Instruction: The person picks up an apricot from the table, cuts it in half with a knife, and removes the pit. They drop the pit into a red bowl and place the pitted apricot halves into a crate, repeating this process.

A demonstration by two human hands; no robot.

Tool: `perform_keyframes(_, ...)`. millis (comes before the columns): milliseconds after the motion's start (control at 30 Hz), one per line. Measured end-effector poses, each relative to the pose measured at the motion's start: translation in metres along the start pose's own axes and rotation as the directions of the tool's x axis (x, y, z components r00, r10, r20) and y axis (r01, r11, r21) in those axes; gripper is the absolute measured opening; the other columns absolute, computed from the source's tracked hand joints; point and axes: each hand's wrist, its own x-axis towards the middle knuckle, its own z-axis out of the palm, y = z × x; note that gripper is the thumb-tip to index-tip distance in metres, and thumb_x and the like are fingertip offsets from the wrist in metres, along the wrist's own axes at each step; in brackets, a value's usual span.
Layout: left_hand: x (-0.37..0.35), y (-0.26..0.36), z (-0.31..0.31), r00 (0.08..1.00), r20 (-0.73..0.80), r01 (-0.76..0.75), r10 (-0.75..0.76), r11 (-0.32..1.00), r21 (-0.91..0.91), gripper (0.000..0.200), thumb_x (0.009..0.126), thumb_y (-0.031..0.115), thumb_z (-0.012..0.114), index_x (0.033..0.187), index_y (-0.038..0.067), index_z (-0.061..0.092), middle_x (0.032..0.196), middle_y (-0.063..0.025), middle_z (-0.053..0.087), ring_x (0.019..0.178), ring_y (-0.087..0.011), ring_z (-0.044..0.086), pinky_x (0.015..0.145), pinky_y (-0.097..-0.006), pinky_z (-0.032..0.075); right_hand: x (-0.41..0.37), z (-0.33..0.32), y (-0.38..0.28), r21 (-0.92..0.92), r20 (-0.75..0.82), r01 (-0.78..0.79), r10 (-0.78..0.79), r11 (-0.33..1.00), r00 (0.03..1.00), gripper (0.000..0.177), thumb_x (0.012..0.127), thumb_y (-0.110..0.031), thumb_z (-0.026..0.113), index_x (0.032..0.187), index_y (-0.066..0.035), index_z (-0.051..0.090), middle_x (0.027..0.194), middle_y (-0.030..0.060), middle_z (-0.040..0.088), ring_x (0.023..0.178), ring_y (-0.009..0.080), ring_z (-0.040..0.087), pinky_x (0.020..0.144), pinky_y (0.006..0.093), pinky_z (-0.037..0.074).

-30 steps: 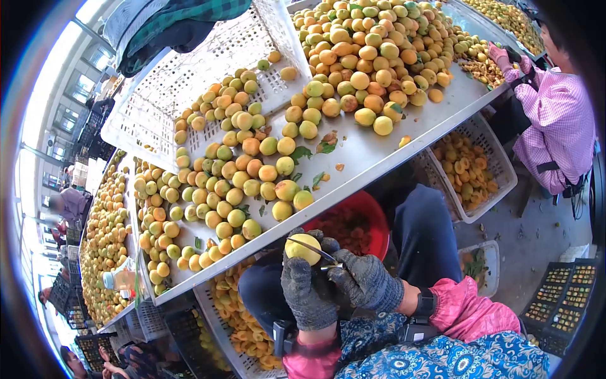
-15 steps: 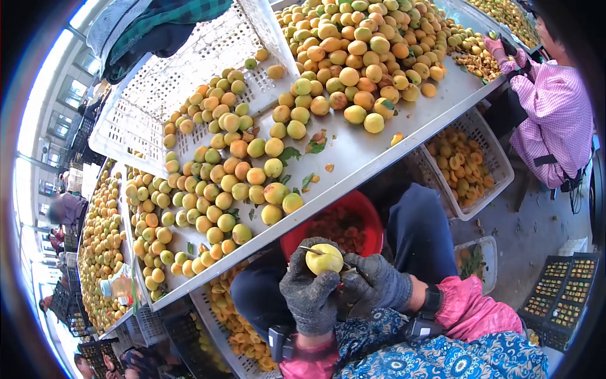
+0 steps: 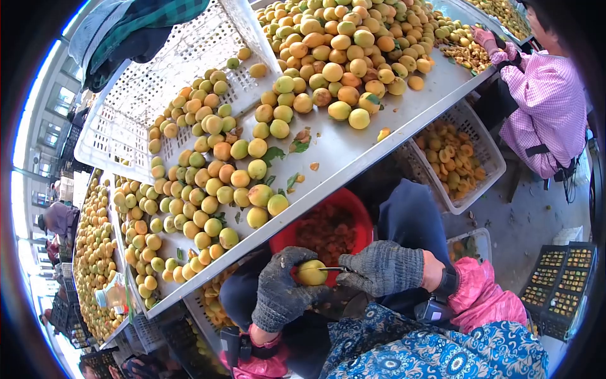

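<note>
Beside a red plastic basin (image 3: pixel 353 201), a grey-gloved left hand (image 3: pixel 281 297) closes its grip round a small yellow-green apricot (image 3: pixel 312 273) while the grey-gloved right hand (image 3: pixel 385 268), clamped on a thin metal knife (image 3: pixel 332 269), cuts in; slipping off the round skin, the blade could cut that left hand.

Sloping steel table (image 3: pixel 334 153), running from the lower left to the upper right of the frame. A dense heap of apricots (image 3: pixel 344 38) covers its upper centre. A white perforated crate (image 3: pixel 136 104) lies tipped on the table at upper left, with its open mouth towards the middle. A spill of apricots (image 3: pixel 202 104) runs out of it and joins a looser spread of yellow, green and orange fruit (image 3: pixel 208 189) at centre left, which reaches down to the table's lower edge. Green leaves (image 3: pixel 273 154) and a small fruit fragment (image 3: pixel 383 134) lie on the bare metal between the two groups. A small brownish pile (image 3: pixel 470 58) sits at the upper right end; its contents are too small to identify.
</note>
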Motion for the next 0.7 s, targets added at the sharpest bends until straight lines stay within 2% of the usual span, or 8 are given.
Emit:
perform_keyframes(133, 0.007, 0.000, -0.009, 0.986, 0.058, -0.166, 0.158, 0.969, 0.183, 0.053, 0.055, 0.014, 0.086, 0.102, 0.006, 0.062, 0.098, -0.0113, 0.064, 0.094, -0.0302, 0.062, 0.085, -0.0369, 0.050, 0.010, -0.013, -0.014, -0.071, 0.084, -0.084, 0.089, 0.994, 0.992, 0.036, 0.093, -0.035, 0.049, 0.111, -0.004, 0.054, 0.076, 0.0241, 0.063, 0.071, 0.0402, 0.063, 0.063, 0.0491, 0.049)
perform_keyframes(167, 0.007, 0.001, -0.009, 0.995, -0.018, -0.101, 0.103, 0.991, 0.087, 0.054, 0.056, 0.014, 0.085, 0.105, 0.006, 0.061, 0.101, -0.0122, 0.063, 0.096, -0.0303, 0.061, 0.087, -0.0365, 0.049, 0.009, -0.007, -0.012, -0.066, 0.089, -0.083, 0.088, 0.994, 0.992, 0.036, 0.093, -0.035, 0.049, 0.111, -0.004, 0.054, 0.076, 0.0241, 0.063, 0.071, 0.0402, 0.063, 0.063, 0.0491, 0.049)
perform_keyframes(233, 0.005, 0.002, -0.008, 0.995, -0.096, -0.041, 0.041, 0.999, -0.007, 0.056, 0.058, 0.013, 0.084, 0.107, 0.006, 0.059, 0.103, -0.0132, 0.062, 0.099, -0.0304, 0.060, 0.088, -0.0362, 0.048, 0.011, 0.008, -0.006, 0.039, -0.276, 0.006, 0.005, 0.999, 0.961, 0.037, 0.092, -0.031, 0.052, 0.119, -0.006, 0.052, 0.078, 0.0231, 0.064, 0.070, 0.0392, 0.063, 0.062, 0.0473, 0.050)
perform_keyframes(333, -0.002, 0.003, 0.012, 0.959, -0.215, -0.004, -0.185, 0.748, -0.663, 0.050, 0.079, 0.025, 0.074, 0.117, -0.001, 0.054, 0.108, -0.0089, 0.061, 0.099, -0.0181, 0.058, 0.088, -0.0299, 0.045, 0.011, 0.014, -0.010, 0.059, -0.373, 0.021, 0.003, 0.998, 0.928, 0.040, 0.090, -0.029, 0.055, 0.123, -0.007, 0.050, 0.082, 0.0210, 0.065, 0.067, 0.0381, 0.063, 0.060, 0.0460, 0.050)
perform_keyframes(367, -0.005, 0.002, 0.018, 0.966, -0.208, -0.032, -0.152, 0.730, -0.683, 0.047, 0.087, 0.033, 0.066, 0.116, -0.003, 0.056, 0.105, -0.0070, 0.062, 0.096, -0.0136, 0.057, 0.087, -0.0278, 0.045, 0.011, 0.017, -0.010, 0.056, -0.371, 0.022, 0.000, 0.998, 0.929, 0.040, 0.090, -0.029, 0.055, 0.123, -0.007, 0.050, 0.082, 0.0210, 0.065, 0.067, 0.0381, 0.063, 0.060, 0.0460, 0.050)
perform_keyframes(467, -0.012, 0.003, 0.032, 0.923, -0.231, 0.073, -0.307, 0.730, -0.679, 0.049, 0.091, 0.038, 0.059, 0.113, -0.006, 0.056, 0.103, -0.0071, 0.062, 0.096, -0.0129, 0.057, 0.083, -0.0253, 0.045, 0.013, 0.025, -0.005, 0.047, -0.386, 0.073, -0.049, 0.996, 0.921, 0.041, 0.090, -0.029, 0.055, 0.123, -0.007, 0.049, 0.084, 0.0192, 0.065, 0.065, 0.0376, 0.063, 0.058, 0.0461, 0.050)
perform_keyframes(533, -0.010, 0.006, 0.034, 0.912, -0.233, 0.068, -0.337, 0.685, -0.725, 0.039, 0.090, 0.028, 0.062, 0.112, -0.004, 0.057, 0.102, -0.0069, 0.063, 0.092, -0.0131, 0.058, 0.080, -0.0253, 0.046, 0.012, 0.026, -0.002, 0.043, -0.380, 0.071, -0.049, 0.997, 0.923, 0.044, 0.090, -0.032, 0.055, 0.125, -0.007, 0.047, 0.085, 0.0188, 0.066, 0.064, 0.0371, 0.063, 0.056, 0.0452, 0.050)
perform_keyframes(700, -0.007, 0.011, 0.029, 0.906, -0.347, 0.119, -0.244, 0.932, -0.343, 0.041, 0.069, 0.006, 0.077, 0.106, 0.000, 0.061, 0.097, -0.0080, 0.066, 0.089, -0.0158, 0.062, 0.082, -0.0318, 0.051, 0.015, 0.026, 0.000, -0.012, -0.325, 0.047, -0.049, 0.999, 0.944, 0.049, 0.089, -0.034, 0.056, 0.129, -0.007, 0.044, 0.085, 0.0185, 0.066, 0.060, 0.0360, 0.062, 0.052, 0.0434, 0.050)
